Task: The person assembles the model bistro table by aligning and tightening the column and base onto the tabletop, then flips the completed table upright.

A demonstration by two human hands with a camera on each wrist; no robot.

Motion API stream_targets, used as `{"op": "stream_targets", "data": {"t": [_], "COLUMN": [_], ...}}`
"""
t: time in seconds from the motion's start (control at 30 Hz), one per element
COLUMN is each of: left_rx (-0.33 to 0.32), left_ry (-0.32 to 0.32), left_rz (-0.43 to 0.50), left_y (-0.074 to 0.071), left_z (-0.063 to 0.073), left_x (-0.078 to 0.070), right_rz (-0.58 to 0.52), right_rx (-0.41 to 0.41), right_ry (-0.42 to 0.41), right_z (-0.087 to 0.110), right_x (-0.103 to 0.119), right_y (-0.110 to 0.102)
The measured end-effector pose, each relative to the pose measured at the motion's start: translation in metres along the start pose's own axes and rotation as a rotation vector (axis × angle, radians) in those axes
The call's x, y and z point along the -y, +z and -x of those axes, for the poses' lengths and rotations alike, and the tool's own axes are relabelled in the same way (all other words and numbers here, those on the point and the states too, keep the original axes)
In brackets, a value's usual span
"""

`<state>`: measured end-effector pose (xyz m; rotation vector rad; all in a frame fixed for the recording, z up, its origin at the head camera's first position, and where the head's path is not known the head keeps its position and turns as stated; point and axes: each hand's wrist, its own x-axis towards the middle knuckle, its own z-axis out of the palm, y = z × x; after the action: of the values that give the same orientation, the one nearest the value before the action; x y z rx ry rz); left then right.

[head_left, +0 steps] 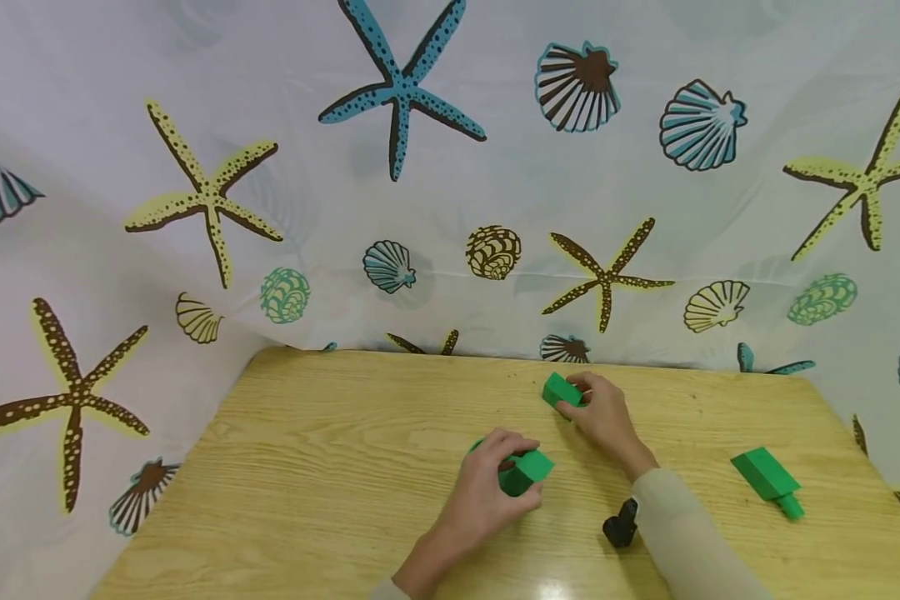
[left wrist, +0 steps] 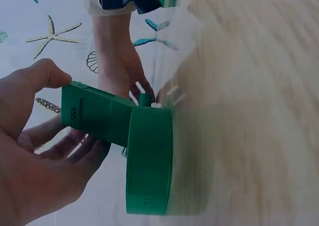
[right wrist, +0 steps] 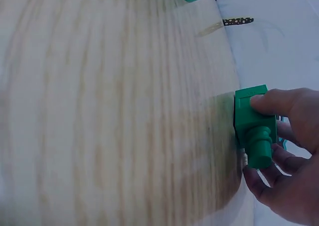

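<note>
My left hand grips a green block marked 155 between thumb and fingers. Against this block's far end, low by the table, is a thicker green piece; whether the two are joined I cannot tell. Farther back and to the right, my right hand pinches another green block, its thumb on one face. A stepped round peg sticks out of that block. In the head view this block is at or just above the tabletop, partly hidden by the fingers.
A third green block with a round peg lies to the right on the wooden table. A curtain printed with starfish and shells hangs along the back and sides. A black device is at the right wrist.
</note>
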<state>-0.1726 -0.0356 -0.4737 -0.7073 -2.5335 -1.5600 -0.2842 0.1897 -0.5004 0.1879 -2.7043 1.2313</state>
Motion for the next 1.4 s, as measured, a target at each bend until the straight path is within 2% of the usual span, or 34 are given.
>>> {"op": "stream_targets", "data": {"t": [0.27,0.6,0.7,0.9,1.0,1.17,1.4], "left_rx": [0.127,0.188,0.173,0.053,0.022,0.016,-0.011], "left_ry": [-0.013,-0.053,-0.04,-0.086,-0.09,-0.076,-0.071], "left_rz": [0.047,0.191,0.144,0.009,0.018,0.08,0.139], "left_y": [-0.022,-0.042,-0.042,-0.033,-0.032,-0.035,-0.036], "left_z": [0.002,-0.001,-0.002,-0.005,-0.006,-0.005,-0.004], "left_x": [0.003,0.012,0.014,0.013,0.013,0.015,0.02], "right_rz": [-0.045,-0.24,-0.287,-0.334,-0.375,-0.452,-0.47], "right_rx": [0.01,0.051,0.067,0.071,0.053,-0.001,-0.096], "right_ry": [0.061,0.092,0.089,0.044,0.03,0.017,-0.01], "right_z": [0.012,0.032,0.04,0.054,0.06,0.071,0.082], "right_x": [0.004,0.008,0.008,0.007,0.006,0.006,0.02], "right_y": [-0.014,-0.034,-0.04,-0.05,-0.052,-0.053,-0.051]}}
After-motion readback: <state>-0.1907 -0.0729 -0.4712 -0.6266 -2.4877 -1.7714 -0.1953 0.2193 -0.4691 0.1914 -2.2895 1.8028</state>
